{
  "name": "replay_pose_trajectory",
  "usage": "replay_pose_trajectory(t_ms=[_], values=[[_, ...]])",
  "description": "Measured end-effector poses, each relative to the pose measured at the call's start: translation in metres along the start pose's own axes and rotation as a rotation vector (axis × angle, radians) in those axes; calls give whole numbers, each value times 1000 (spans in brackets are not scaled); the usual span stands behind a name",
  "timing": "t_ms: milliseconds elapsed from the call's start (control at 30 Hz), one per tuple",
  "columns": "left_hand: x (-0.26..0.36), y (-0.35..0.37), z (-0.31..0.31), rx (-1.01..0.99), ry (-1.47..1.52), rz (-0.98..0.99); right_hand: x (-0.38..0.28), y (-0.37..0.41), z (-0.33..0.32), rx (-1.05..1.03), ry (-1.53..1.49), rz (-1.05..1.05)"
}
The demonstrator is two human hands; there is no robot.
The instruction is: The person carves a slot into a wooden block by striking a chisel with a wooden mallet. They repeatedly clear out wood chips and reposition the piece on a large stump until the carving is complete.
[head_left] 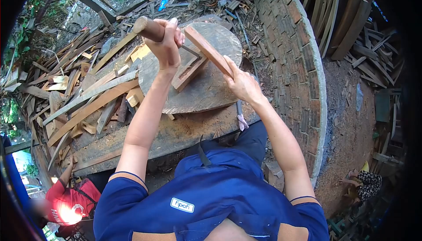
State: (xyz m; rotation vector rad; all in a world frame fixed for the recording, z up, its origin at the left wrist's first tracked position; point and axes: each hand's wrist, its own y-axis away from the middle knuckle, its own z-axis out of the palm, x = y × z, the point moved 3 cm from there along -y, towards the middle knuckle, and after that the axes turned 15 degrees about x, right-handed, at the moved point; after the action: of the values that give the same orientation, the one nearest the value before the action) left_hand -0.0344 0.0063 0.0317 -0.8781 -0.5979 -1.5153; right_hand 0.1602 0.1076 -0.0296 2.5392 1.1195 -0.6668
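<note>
My left hand [166, 43] is closed around the thick round wooden handle [149, 29] of a chisel. Its metal blade [190, 52] slants down to a short wooden block [190, 73] with a long recess cut into it. The block lies on a large round log slab [211, 89]. In my right hand [244, 83], the fingers wrap round the near end of a reddish squared wooden bar [207, 49]. That bar slants above the slab, its far end close to my left hand but apart from it.
Scrap wood strips [94, 98] are piled at the left. A curved brick wall [294, 65] rises at the right. A person in a red shirt [66, 203] is at the lower left; another person [367, 184] is at the far right.
</note>
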Motion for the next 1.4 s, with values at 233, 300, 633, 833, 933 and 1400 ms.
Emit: replay_pose_trajectory(t_ms=[233,300,633,833,933,1400], values=[[-20,12,-6,-56,-105,29,-1,3,1,-5,-29,25],[-26,11,-9,-106,-127,30,-1,3,-1,-7,-26,30],[-47,-6,6,-277,-401,179,-31,-9,-70,85,-648,113],[-42,24,31,-395,-544,399,-81,29,-155,653,-626,-435],[-54,32,43,-431,-445,497,-62,39,-138,383,84,-334],[-35,30,13,-320,-547,428,-38,35,-91,230,-611,62]])
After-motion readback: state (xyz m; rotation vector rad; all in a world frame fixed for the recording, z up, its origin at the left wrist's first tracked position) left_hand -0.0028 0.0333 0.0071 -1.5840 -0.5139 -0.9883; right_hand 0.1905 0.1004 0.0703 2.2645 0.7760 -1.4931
